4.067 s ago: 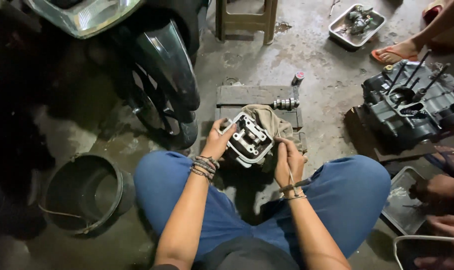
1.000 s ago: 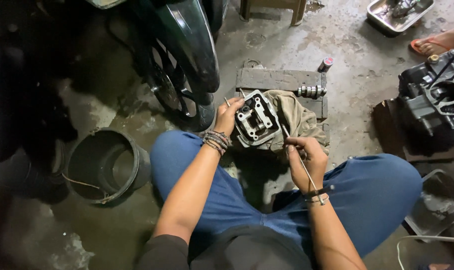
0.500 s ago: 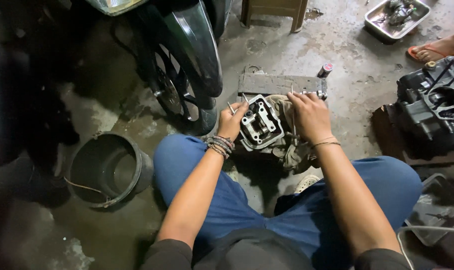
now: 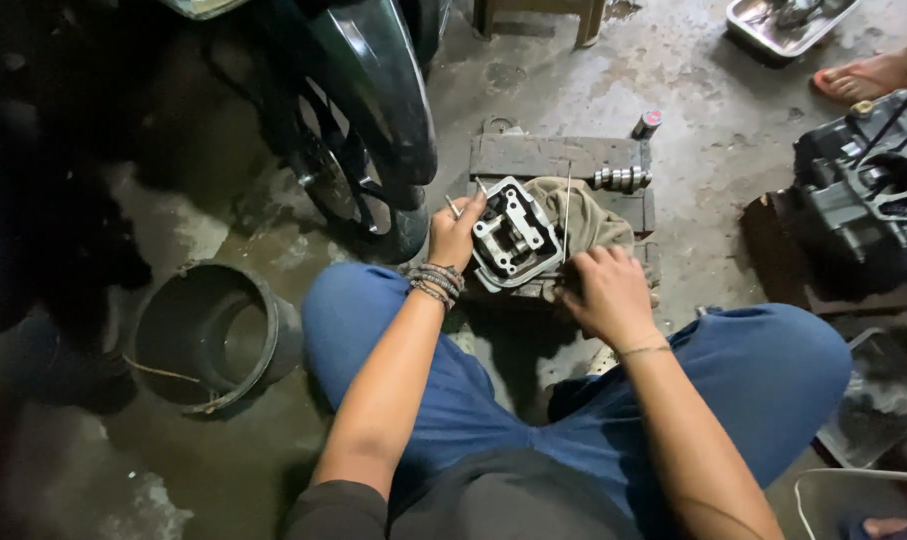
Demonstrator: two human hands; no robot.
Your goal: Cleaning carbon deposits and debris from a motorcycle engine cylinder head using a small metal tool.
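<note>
Metal cylinder head (image 4: 515, 237), grey and ribbed, lay on a rag (image 4: 594, 222) over a wooden block (image 4: 554, 156). The left hand (image 4: 456, 232) gripped its side, fingers curled. The right hand (image 4: 606, 292) pinched a thin rod (image 4: 567, 205) upright beside it. Around them: stained concrete floor (image 4: 694, 130), a wheel (image 4: 359, 140), a black bucket (image 4: 214, 335).

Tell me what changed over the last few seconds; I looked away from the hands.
The right hand, which held a thin metal rod up beside the cylinder head, came forward onto the rag next to it; the rod now stands upright above its fingers. The left hand kept steadying the cylinder head on the wooden block.
</note>
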